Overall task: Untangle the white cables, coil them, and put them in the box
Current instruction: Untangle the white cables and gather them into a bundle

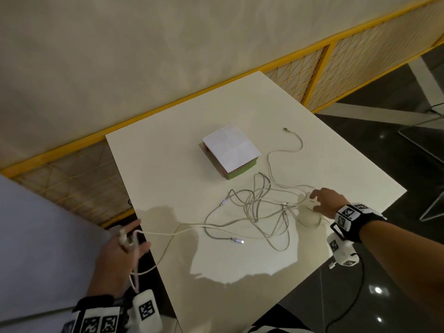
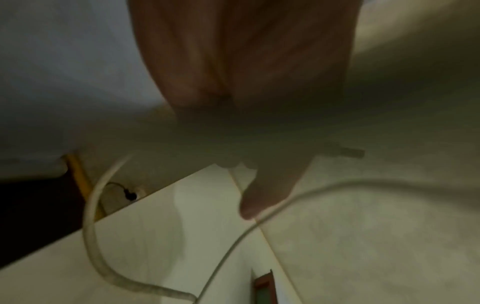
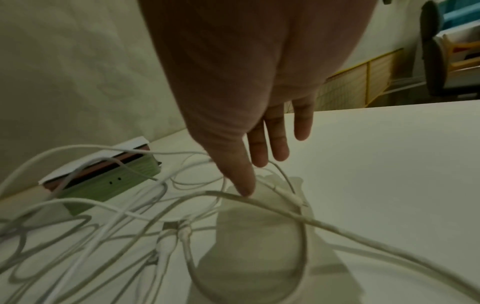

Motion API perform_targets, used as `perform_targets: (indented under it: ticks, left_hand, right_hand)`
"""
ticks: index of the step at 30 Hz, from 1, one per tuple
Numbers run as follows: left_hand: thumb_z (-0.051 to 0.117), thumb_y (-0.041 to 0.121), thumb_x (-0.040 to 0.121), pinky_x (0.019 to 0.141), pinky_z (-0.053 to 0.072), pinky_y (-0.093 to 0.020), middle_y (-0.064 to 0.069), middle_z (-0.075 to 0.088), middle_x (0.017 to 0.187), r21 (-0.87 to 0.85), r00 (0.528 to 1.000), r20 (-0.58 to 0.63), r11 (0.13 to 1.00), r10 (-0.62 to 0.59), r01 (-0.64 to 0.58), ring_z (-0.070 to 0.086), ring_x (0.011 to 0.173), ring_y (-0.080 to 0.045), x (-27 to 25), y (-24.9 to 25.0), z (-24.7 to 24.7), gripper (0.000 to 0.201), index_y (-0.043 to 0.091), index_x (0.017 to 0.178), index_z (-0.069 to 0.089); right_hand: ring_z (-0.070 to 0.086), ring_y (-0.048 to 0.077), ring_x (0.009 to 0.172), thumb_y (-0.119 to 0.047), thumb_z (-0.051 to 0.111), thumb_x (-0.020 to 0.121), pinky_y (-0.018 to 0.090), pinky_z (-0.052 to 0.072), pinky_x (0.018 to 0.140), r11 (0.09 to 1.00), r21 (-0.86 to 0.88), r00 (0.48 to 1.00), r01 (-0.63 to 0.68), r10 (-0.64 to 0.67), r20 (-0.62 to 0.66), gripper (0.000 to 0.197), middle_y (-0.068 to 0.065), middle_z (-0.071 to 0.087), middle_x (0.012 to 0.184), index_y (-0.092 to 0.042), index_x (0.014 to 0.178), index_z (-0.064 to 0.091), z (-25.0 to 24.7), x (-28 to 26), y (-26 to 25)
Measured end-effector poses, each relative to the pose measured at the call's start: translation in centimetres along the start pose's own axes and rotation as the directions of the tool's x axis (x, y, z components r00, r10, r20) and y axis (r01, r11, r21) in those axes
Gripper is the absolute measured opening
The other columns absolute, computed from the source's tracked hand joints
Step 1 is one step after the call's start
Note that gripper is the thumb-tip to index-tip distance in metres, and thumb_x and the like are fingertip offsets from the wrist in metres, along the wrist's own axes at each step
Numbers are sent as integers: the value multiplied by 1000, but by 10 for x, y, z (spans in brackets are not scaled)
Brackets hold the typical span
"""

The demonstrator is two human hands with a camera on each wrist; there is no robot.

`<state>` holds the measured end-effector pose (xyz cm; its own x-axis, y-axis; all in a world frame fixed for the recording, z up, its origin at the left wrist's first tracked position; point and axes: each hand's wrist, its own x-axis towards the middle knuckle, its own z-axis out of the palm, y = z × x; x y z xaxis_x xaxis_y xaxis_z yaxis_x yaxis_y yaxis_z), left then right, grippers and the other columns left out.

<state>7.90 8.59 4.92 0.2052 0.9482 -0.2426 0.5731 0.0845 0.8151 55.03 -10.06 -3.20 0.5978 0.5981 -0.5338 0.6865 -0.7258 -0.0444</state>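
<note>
White cables [image 1: 259, 212] lie in a loose tangle on the white table [image 1: 168, 169], spread between the two hands, several plug ends showing in the pile. Left hand [image 1: 120, 258] sits off the table's near-left edge, fingers curled round a few turns of one cable; from that hand a strand runs out across the table into the tangle, another loop hangs down past the wrist. Left wrist view is blurred: one finger [image 2: 262, 197] points down beside a strand, grip detail not readable there. Right hand [image 1: 324, 200] is at the far-right side of the tangle, fingers nearly straight and spread, holding nothing; in the right wrist view its index fingertip [image 3: 244, 189] touches down on a strand, the other fingers just clear of the table. Box [image 1: 230, 152] stands beyond the tangle, ahead and to the left of the right hand, green side facing it, white paper sheet on top; no cable inside as far as visible. One long strand curls past the box's right side, its plug [image 1: 286, 129] beyond the right hand's fingertips.
</note>
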Motion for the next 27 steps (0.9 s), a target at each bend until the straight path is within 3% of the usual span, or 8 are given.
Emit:
perform_targets:
  ticks: [3, 8, 10, 13, 17, 20, 23, 27]
  left_hand:
    - [57, -15, 81, 48, 37, -3, -13, 47, 64, 148, 999, 35, 989, 6, -11, 39, 51, -12, -4, 5, -2, 31, -9, 112, 59]
    - [52, -7, 86, 46, 36, -20, -6, 46, 54, 38, 997, -77, 999, -1, 3, 40, 47, -12, -7, 13, 0, 39, 21, 110, 64]
    - [49, -4, 89, 40, 31, -17, 5, 40, 45, -205, 992, -117, 979, -40, 15, 34, 39, -4, -4, 14, 4, 41, 32, 91, 67]
    - [46, -4, 92, 43, 17, -28, 12, 27, 37, -436, 988, -135, 900, -81, 14, 23, 36, -2, -1, 23, 8, 51, 29, 59, 65]
    - [50, 7, 95, 38, 22, -18, 11, 40, 38, -264, 979, -187, 956, 78, -126, 36, 39, -1, 1, 30, 9, 21, 16, 87, 67]
    - [51, 24, 96, 50, 34, -4, -6, 57, 65, -92, 946, -288, 979, 151, -184, 53, 68, -18, 6, 22, 7, 17, 15, 88, 63]
    - [48, 48, 87, 46, 35, -11, 7, 54, 51, -153, 944, -311, 974, 112, -166, 48, 53, -6, 9, 17, 12, 29, 22, 83, 62]
    - [50, 22, 97, 40, 29, -12, -1, 46, 47, -163, 952, -272, 969, 138, -187, 41, 40, -5, 2, 32, 24, 27, 18, 72, 61]
  right_hand:
    - [55, 25, 110, -4, 57, 78, 39, 45, 95, 996, 83, 999, -10, 13, -43, 45, 6, 57, 116, -21, 119, 54, -2, 1, -1]
    - [58, 34, 95, 4, 53, 76, 39, 46, 83, 919, 306, 888, 248, -90, -450, 28, 15, 61, 99, -7, 100, 63, -3, -6, -23]
    - [57, 33, 96, -1, 55, 80, 36, 44, 84, 896, 276, 883, 348, -214, -417, 24, 13, 61, 99, -7, 102, 62, 5, -9, -40]
    - [49, 31, 116, -10, 51, 87, 38, 39, 96, 891, 164, 890, 423, -375, -260, 31, 9, 59, 122, -12, 117, 59, 24, -10, -57]
    - [44, 25, 126, -15, 40, 92, 41, 34, 100, 923, 38, 920, 383, -378, -107, 41, 0, 56, 133, -23, 130, 49, 36, -12, -56]
    - [54, 25, 114, -23, 34, 95, 40, 32, 97, 955, 11, 947, 295, -291, -137, 35, 2, 65, 120, -23, 124, 52, 40, -15, -45]
    - [61, 27, 100, -30, 32, 96, 38, 31, 93, 983, -4, 970, 183, -181, -160, 29, 6, 71, 103, -20, 112, 54, 47, -15, -33]
    - [62, 28, 91, -32, 34, 95, 37, 33, 89, 994, -12, 982, 111, -112, -150, 27, 7, 71, 92, -17, 95, 57, 55, -13, -28]
